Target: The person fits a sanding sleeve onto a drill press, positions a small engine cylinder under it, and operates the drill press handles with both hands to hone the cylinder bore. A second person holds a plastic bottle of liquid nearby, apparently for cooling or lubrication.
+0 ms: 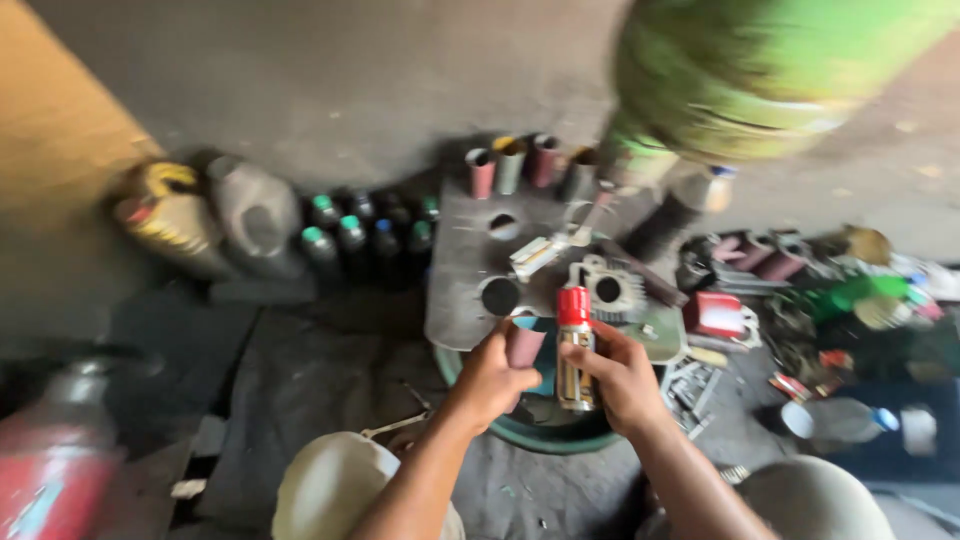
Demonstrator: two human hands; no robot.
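Standing upright in right hand [625, 375]: spray can [574, 350]; red cap up.

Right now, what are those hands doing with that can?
A person sits on the floor at a low metal plate with round holes. The right hand holds a spray can with a red cap upright. The left hand holds a small reddish cup right beside the can. A grey engine part lies on the plate just beyond them. Similar cups stand along the far edge, and dark bottles stand to the left.
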